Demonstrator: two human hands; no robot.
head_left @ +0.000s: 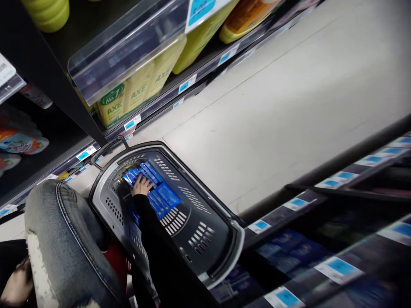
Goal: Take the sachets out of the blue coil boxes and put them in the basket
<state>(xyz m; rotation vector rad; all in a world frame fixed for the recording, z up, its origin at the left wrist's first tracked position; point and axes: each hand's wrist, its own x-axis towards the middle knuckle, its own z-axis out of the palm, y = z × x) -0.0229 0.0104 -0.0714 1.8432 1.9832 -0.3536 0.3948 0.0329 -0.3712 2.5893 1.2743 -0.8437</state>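
My right hand [142,185] reaches down into a grey and black shopping basket [205,244]. Its fingers are apart and rest on shiny blue packets [165,194], which lie in rows at one end of the basket. I cannot make out what the packets contain. My dark sleeve covers some of the basket's near side. At the lower left, beside a knee in ripped jeans [69,239], is my left hand [15,284]; its fingers are in shadow and partly hidden.
Shelves on the left hold yellow AXE containers [138,92] behind a clear plastic guard [128,51], and bottles [22,139]. Pale floor [257,115] runs along the aisle. A lower shelf edge [297,203] with blue price tags stands right of the basket, with blue packs [289,252] behind it.
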